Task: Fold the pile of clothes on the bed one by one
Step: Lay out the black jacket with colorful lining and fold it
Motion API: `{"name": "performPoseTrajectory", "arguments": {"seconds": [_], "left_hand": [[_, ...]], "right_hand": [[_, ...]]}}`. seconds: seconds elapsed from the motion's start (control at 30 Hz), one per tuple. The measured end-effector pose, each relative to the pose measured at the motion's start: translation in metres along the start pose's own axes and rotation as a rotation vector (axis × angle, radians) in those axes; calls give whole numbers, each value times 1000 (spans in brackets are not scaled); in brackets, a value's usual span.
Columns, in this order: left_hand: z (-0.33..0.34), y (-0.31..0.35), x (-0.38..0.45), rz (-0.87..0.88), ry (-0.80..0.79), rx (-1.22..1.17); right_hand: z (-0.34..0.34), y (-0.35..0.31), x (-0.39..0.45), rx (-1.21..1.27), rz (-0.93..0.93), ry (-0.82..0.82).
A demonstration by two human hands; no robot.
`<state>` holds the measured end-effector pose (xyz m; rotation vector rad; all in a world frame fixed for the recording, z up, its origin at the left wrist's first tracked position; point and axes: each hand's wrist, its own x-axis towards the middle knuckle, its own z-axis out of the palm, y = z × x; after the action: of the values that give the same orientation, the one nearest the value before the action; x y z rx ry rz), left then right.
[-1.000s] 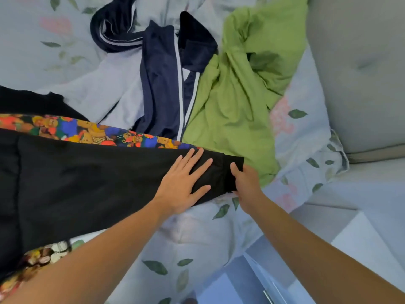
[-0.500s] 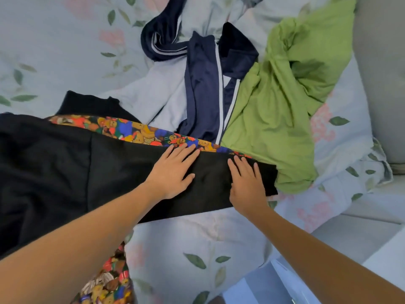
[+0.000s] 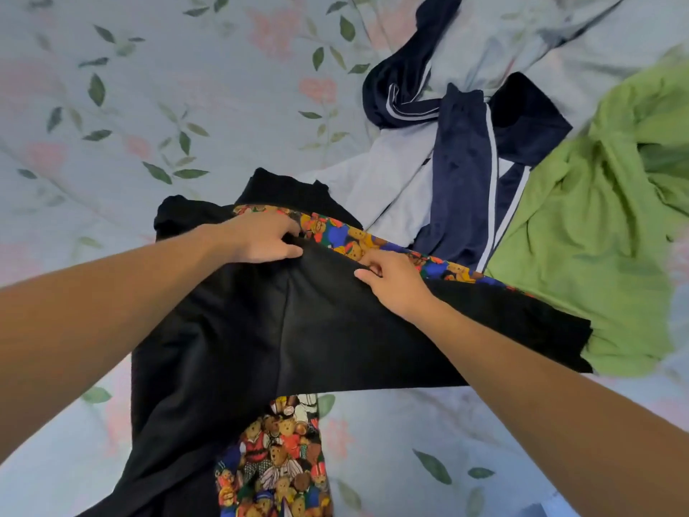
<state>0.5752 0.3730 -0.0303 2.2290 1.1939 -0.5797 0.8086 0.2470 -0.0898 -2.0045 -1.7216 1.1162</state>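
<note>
Your left hand [image 3: 261, 238] has its grip closed on the upper edge of the black garment [image 3: 298, 330], fingers curled into the fabric, thumb on top. Your right hand [image 3: 391, 281] pinches the same edge further right, thumb and forefinger closed on it. The black garment lies spread across the bed [image 3: 149, 106], centre frame, over a teddy-bear print cloth [image 3: 276, 460] that shows along its far edge and below it. Rest of the pile upper right: navy striped garment [image 3: 469, 173], pale grey garment [image 3: 395, 181], green garment [image 3: 581, 236] touching the black one's right end.
</note>
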Motion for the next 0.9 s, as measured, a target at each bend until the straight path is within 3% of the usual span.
{"name": "performPoseTrajectory", "arguments": {"seconds": [0.17,0.27,0.4,0.53,0.63,0.73,0.8,0.9], "left_hand": [[-8,0,15,88,302,-87],[-10,-17,12,32,321,-75],[-9,-75,-9,-114,324,-105],[4,-97,-14,-89,564,-42],[32,-90,-38,-235,686,-197],[95,-86,-100,-390,730,-337],[149,-77,-151,-478,697,-425],[227,-60,-227,-571,506,-534]], "right_hand": [[-17,-3,21,-35,120,216],[-14,-13,27,-210,151,208],[12,-46,26,-264,-63,249],[36,-70,53,-220,-129,142],[40,-77,62,-325,-44,296],[60,-105,21,-321,-215,408],[92,-124,-29,-228,-430,309],[161,-136,-110,-188,-657,-66]]}}
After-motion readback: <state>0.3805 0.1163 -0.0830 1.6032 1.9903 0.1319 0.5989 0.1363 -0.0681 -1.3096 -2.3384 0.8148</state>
